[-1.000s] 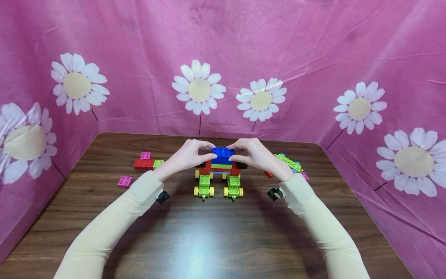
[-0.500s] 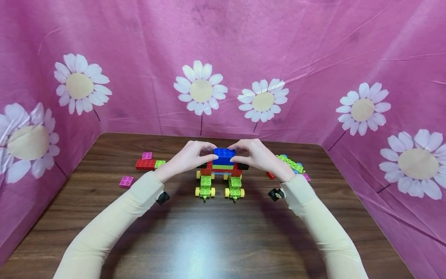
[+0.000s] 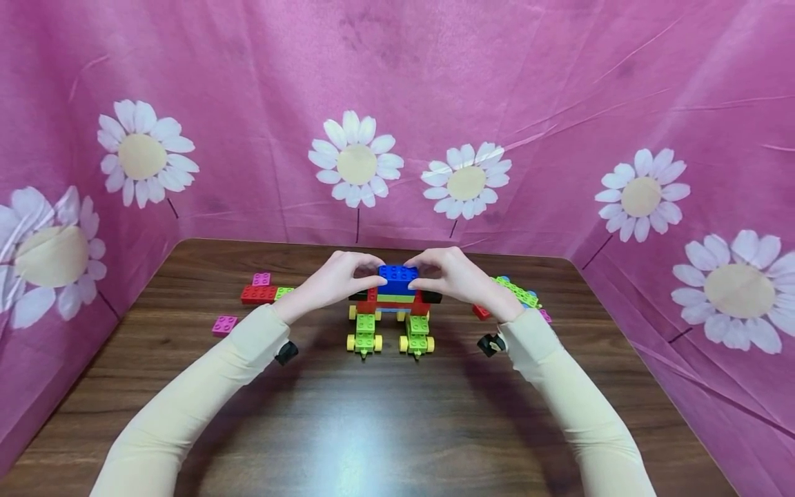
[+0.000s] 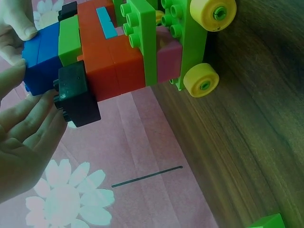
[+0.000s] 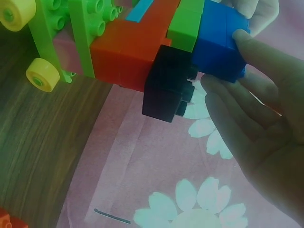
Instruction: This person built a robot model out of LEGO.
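At twelve o'clock, left hand (image 3: 338, 276) and right hand (image 3: 455, 276) pinch blue blocks (image 3: 397, 279), grip block-wide; apparently seating; next calls for even pressure.

Pink flowered cloth (image 3: 261, 90) — brown table (image 3: 435, 407)

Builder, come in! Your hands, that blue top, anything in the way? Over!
Left hand and right hand pinching blue studded plastic top from opposite sides. Top sits on wheeled multicoloured plastic-brick build. No obstruction visible; square pink plastic bricks off left.
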`<state>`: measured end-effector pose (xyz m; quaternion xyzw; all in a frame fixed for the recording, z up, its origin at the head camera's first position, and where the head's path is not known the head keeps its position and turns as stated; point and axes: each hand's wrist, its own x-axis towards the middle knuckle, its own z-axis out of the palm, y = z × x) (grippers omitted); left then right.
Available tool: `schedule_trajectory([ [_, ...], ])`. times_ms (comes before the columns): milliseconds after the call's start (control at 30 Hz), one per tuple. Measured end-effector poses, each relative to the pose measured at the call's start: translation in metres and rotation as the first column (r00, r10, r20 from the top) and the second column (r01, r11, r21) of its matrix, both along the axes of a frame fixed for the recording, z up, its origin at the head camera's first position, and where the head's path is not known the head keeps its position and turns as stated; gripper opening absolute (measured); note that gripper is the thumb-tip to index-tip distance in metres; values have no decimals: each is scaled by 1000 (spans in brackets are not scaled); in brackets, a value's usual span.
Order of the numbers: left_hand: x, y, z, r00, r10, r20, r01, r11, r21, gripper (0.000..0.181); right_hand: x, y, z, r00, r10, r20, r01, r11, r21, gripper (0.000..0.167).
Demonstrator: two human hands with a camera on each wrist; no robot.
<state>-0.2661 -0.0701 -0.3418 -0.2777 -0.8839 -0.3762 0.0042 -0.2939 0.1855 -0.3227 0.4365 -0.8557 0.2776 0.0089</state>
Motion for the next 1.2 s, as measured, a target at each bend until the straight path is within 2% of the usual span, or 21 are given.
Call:
schedule_trajectory([
  [333, 2, 0, 1, 1000, -5, 2, 5, 1000, 10, 36, 2, 0, 2, 999, 13, -42, -11, 999, 35, 35],
  [700, 3, 0, 0, 1000, -8, -5, 8, 1000, 22, 37, 1, 1, 1, 999, 12, -40, -10, 999, 31, 34],
  [933, 2, 0, -1, 999, -11, -41, 11, 1000, 7, 37, 2, 0, 1, 1000, -1, -18, 2, 999, 35, 34],
  [1200, 3, -1, -1, 998, -4, -65, 4, 1000, 14, 38, 2, 0, 1, 999, 9, -53, -7, 999, 36, 35],
])
